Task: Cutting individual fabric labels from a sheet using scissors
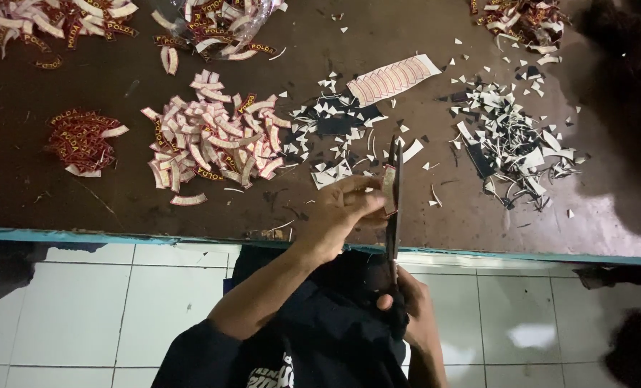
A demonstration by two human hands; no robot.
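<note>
Scissors gripped right hand, label pinched left hand.

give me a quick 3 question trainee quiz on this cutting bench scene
1. True or false: the left hand holds a small curved label against the black scissors.
2. Which hand grips the scissors' handles?
3. The big loose pile of curved cut labels lies: A) on the white tiled floor B) on the dark brown tabletop, left of the scissors C) in a box

Key: 1 true; 2 the right hand; 3 B
</note>
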